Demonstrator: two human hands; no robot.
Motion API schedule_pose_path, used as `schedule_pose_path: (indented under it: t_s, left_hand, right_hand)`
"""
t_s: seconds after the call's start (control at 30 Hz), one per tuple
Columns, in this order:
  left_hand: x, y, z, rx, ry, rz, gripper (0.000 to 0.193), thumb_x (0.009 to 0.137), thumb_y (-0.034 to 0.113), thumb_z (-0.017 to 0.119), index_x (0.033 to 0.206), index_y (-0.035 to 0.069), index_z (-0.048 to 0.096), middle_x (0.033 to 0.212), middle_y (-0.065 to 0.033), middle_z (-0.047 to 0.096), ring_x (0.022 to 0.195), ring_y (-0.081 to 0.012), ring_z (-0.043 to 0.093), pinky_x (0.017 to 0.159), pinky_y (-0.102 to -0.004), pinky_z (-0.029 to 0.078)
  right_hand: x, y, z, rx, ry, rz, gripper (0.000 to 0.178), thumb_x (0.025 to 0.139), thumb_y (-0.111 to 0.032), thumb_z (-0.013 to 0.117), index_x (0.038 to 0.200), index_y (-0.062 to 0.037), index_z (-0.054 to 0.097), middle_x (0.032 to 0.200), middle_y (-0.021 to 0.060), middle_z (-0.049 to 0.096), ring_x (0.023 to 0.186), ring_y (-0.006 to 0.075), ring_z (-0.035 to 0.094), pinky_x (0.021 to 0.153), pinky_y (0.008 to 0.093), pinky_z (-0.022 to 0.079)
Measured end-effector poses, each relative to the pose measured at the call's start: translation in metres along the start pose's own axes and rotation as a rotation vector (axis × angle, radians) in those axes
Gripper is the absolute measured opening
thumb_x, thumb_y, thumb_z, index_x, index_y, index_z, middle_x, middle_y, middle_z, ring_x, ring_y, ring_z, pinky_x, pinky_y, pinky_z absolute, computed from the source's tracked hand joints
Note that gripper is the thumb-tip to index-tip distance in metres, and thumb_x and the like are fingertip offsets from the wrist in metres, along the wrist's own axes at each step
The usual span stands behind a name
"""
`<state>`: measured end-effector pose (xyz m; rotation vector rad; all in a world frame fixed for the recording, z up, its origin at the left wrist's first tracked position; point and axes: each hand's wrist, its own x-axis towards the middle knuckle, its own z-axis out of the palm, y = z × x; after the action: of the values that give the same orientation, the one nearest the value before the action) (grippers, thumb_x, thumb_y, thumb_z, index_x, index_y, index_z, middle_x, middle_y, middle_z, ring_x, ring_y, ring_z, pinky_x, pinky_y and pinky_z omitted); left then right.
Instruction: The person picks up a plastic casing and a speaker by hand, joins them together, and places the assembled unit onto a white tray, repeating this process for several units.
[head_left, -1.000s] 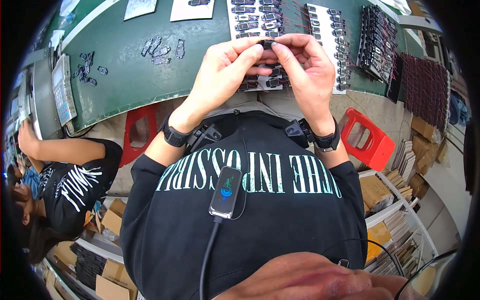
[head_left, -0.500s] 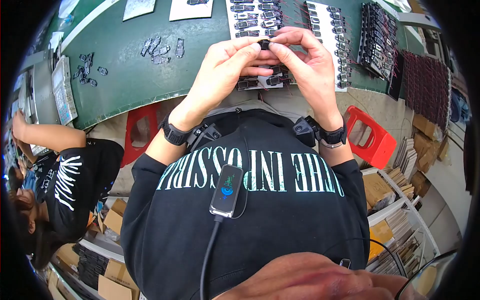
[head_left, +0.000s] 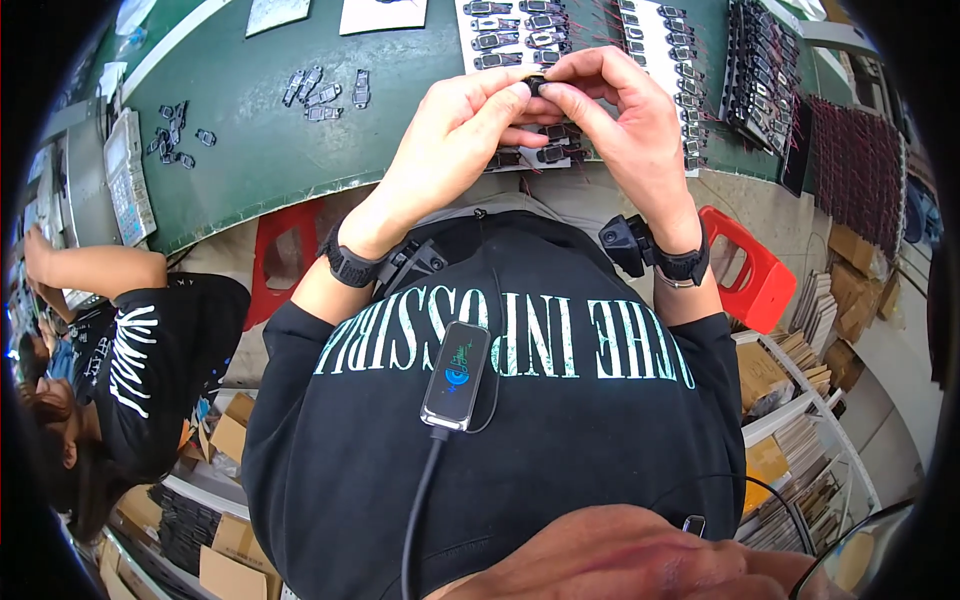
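Note:
A small black part is pinched between the fingertips of both hands, above the green table's near side. My left hand is closed on its left end with thumb and index finger. My right hand grips the other end the same way, its remaining fingers curled behind. Most of the part is covered by the fingers. Under and beyond the hands, small black modules with pale oval or rectangular faces, like little speakers, lie in rows on a white board. Another white board with such modules and red wires is to the right.
Loose modules and another small pile lie on the green table. Stacked black trays stand at the right. Red stools are under the table edge. Another person works at the left.
Both hands have shifted slightly to the right, still pinching the small black part. The table and boards appear slightly shifted in view.

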<state>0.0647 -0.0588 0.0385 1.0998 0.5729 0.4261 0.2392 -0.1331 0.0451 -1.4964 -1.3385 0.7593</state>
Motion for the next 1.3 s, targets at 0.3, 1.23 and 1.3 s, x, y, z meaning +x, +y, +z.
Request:
schedule_pose_path:
  t_s: [0.3, 1.23, 1.3]
  left_hand:
    - [0.002, -0.001, 0.002, -0.022, 0.003, -0.002, 0.033, 0.105, 0.019, 0.046, 0.123, -0.005, 0.058, 0.107, -0.0127, 0.069, 0.100, -0.0173, 0.068, 0.083, -0.0281, 0.058]
    - [-0.001, 0.000, 0.000, -0.032, 0.017, 0.017, 0.033, 0.105, 0.019, 0.046, 0.123, -0.004, 0.058, 0.108, -0.0101, 0.068, 0.101, -0.0163, 0.067, 0.082, -0.0272, 0.057]
    - [-0.002, 0.003, 0.000, -0.024, 0.012, 0.002, 0.032, 0.105, 0.019, 0.045, 0.123, -0.004, 0.058, 0.109, -0.0102, 0.068, 0.101, -0.0165, 0.067, 0.083, -0.0274, 0.057]
  right_hand:
    - [-0.006, -0.003, 0.000, -0.354, 0.065, -0.288, 0.015, 0.083, 0.000, 0.071, 0.098, -0.0007, 0.068, 0.094, 0.0090, 0.068, 0.081, 0.0180, 0.068, 0.074, 0.0269, 0.054]
    - [-0.007, 0.006, 0.008, -0.484, 0.139, -0.453, 0.024, 0.076, 0.002, 0.076, 0.098, -0.0053, 0.073, 0.098, 0.0075, 0.071, 0.085, 0.0209, 0.070, 0.071, 0.0291, 0.057]
    - [-0.007, 0.007, 0.007, -0.477, 0.150, -0.451, 0.023, 0.076, 0.003, 0.076, 0.098, -0.0048, 0.073, 0.098, 0.0078, 0.071, 0.085, 0.0209, 0.070, 0.071, 0.0294, 0.057]
